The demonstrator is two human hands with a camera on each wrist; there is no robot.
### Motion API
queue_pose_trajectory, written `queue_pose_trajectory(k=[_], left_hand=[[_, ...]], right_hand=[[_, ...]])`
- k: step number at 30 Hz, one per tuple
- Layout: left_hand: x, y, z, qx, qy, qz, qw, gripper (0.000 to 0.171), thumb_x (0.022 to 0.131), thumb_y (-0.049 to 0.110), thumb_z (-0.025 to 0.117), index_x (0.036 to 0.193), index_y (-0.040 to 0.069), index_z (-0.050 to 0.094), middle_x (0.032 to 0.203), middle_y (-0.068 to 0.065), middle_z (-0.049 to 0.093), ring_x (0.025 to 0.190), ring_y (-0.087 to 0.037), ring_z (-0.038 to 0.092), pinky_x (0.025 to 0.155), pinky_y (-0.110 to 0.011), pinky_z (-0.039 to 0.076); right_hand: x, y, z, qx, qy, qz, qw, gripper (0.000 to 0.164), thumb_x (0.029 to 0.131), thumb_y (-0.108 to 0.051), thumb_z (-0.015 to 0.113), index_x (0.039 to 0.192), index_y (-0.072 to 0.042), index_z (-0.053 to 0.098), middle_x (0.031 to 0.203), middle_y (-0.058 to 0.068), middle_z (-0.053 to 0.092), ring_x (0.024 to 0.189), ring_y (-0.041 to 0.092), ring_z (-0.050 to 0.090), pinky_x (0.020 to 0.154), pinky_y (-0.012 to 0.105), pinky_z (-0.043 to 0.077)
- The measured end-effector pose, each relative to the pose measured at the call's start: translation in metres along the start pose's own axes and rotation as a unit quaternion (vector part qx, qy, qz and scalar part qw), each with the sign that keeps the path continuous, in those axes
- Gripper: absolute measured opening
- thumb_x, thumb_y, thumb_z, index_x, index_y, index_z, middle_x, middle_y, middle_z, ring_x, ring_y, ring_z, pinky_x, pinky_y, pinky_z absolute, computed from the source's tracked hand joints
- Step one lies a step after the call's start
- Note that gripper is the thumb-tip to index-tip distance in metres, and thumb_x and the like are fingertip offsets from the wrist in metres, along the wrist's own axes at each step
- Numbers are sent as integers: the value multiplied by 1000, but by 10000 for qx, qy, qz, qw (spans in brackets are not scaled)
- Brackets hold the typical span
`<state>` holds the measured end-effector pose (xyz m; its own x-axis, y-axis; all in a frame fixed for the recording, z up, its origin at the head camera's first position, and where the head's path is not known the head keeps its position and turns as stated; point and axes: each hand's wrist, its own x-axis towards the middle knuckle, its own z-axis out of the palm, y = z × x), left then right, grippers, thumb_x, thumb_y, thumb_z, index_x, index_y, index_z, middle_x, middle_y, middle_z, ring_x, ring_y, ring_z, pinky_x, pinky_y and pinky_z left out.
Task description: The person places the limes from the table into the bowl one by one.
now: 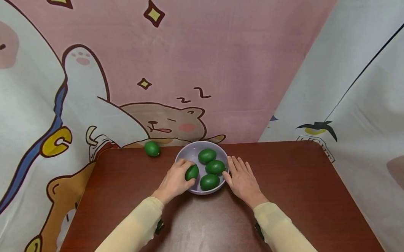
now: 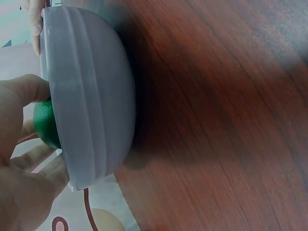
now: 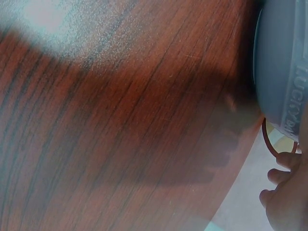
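Note:
A pale purple bowl [image 1: 187,151] stands near the table's back edge. Three green limes [image 1: 207,156] lie inside it. At the bowl's left side my left hand [image 1: 176,180] holds another lime [image 1: 192,172] between thumb and fingers, low within the rim. The left wrist view shows this lime [image 2: 45,122] partly hidden behind the bowl wall [image 2: 91,96]. My right hand [image 1: 244,183] has its fingers extended along the bowl's right rim, its thumb at the edge. In the right wrist view, its fingers [image 3: 279,177] show beside the bowl [image 3: 276,62].
One more lime [image 1: 152,149] sits at the table's back edge, left of the bowl. The brown wooden table [image 1: 203,229] ends against a cartoon-printed cloth [image 1: 242,67] behind it and at both sides.

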<state>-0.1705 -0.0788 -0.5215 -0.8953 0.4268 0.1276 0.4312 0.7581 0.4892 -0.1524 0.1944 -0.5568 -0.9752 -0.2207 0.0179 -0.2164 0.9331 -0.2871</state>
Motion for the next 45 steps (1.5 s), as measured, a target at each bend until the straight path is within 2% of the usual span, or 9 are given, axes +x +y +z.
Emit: queue_pose_trajectory(k=[20,26,45], left_hand=[[2,3,7,220,-265,103,9994,47,82,19,82,126,10,68,119,-9,62,104,-28,60,86,-42,54],[3,1,9,411,-390,94,9983,47,83,21,81,126,9,68,120,-10,62,103,-28,59,86,-42,54],[5,0,12,626,-482,148,9968,45,82,21,81,123,8,69,115,-11,63,100,-29,61,84,-43,54]], right_hand=[[0,0,0,-22,-30,11,10000,70,109,-45,44,163,-3,27,165,20,34,153,41,29,124,58,20],[1,0,0,-32,-89,62,9999,71,109,-45,42,163,-3,26,165,20,33,154,40,28,125,57,18],[0,-1,-1,-25,-103,83,9999,71,109,-45,43,163,-3,26,165,20,33,153,40,29,125,58,19]])
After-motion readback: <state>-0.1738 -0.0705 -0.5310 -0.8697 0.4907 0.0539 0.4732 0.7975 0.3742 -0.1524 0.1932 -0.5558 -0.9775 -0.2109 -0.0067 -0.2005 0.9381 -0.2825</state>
